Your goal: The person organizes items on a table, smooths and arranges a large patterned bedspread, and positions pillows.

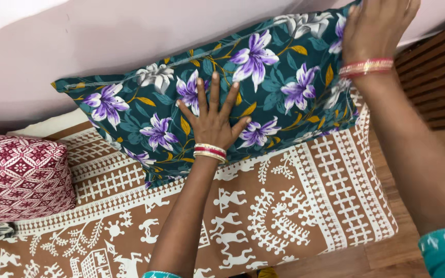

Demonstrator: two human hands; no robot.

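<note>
A person presses a teal pillow [263, 87], printed with purple and white flowers, against a pale wall [78, 46] at the head of a bed. The left hand [213, 121] lies flat on the pillow's front face, fingers [201, 95] spread wide and straight, gripping nothing. The right hand [374, 25] rests at the pillow's upper right corner, palm down; its fingertips run out of view at the top edge, so whether they curl around the corner cannot be told. Both wrists carry red and gold bangles [210, 152]. The pillow stands tilted on a brown bedsheet [294, 206] patterned with white stick figures. A second pillow [19, 175] in a maroon and white geometric print sits at the left, apart from the teal one.
</note>
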